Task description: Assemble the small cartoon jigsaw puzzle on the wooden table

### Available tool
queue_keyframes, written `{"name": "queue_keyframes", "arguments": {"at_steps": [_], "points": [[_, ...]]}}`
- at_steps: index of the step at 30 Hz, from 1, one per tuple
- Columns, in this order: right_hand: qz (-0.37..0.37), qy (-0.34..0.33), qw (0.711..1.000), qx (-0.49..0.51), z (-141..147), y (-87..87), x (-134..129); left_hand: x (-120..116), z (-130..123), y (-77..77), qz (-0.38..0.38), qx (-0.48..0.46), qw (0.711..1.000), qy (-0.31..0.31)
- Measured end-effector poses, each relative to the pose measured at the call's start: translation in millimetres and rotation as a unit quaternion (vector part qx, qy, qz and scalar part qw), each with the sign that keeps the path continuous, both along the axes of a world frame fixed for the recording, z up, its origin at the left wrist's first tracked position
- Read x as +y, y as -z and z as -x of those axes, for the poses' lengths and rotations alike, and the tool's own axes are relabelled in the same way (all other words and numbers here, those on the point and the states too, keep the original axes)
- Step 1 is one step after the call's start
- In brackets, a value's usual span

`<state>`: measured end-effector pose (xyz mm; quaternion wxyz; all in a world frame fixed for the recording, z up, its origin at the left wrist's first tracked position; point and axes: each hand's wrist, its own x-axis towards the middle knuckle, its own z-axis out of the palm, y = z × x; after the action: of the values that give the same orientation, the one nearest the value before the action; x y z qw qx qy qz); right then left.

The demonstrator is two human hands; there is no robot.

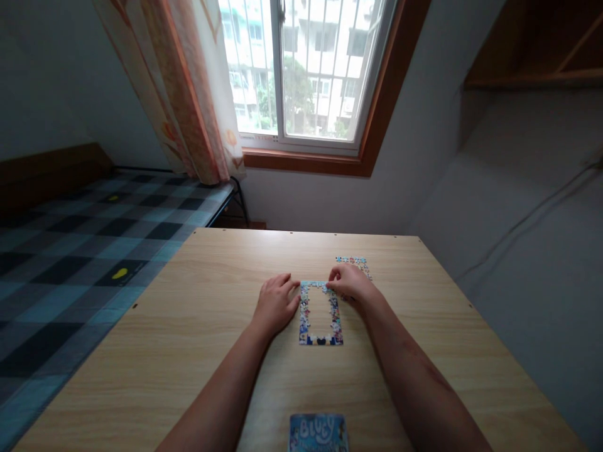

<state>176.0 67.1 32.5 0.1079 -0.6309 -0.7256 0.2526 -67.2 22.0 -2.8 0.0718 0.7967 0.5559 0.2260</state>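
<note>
A jigsaw puzzle border [304, 314] lies on the wooden table, joined into an upright rectangle with bare tabletop inside it. My left hand [277, 302] rests flat beside its upper left edge, fingers apart, the fingertips touching or very near the border. At the upper right corner, my right hand [348, 281] has thumb and forefinger pinched together over the border. Whatever sits between those fingertips is too small to make out. Loose puzzle pieces [353, 259] are spread just beyond my right hand, which partly hides them.
A blue box marked "Bluey" [318, 433] lies at the table's near edge. The wooden table [211, 263] reaches toward the wall under a barred window [320, 75]. To the left stands a bed with a checked cover [117, 220], beside a curtain [174, 81].
</note>
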Motion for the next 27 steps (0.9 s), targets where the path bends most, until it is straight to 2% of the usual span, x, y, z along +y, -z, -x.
{"name": "queue_keyframes", "arguments": {"at_steps": [18,25,27], "points": [[-0.016,-0.013,1.000,-0.015,1.7,2.2,1.8,1.0,0.5,1.5,-0.004,-0.004,1.000,0.002],[-0.032,-0.013,0.999,-0.004,0.2,-4.6,0.3,1.1,0.4,-0.4,0.003,-0.006,1.000,0.000],[-0.053,0.006,0.999,0.008,-3.5,-9.6,1.4,1.3,0.7,-0.5,0.004,-0.004,1.000,0.001]]}}
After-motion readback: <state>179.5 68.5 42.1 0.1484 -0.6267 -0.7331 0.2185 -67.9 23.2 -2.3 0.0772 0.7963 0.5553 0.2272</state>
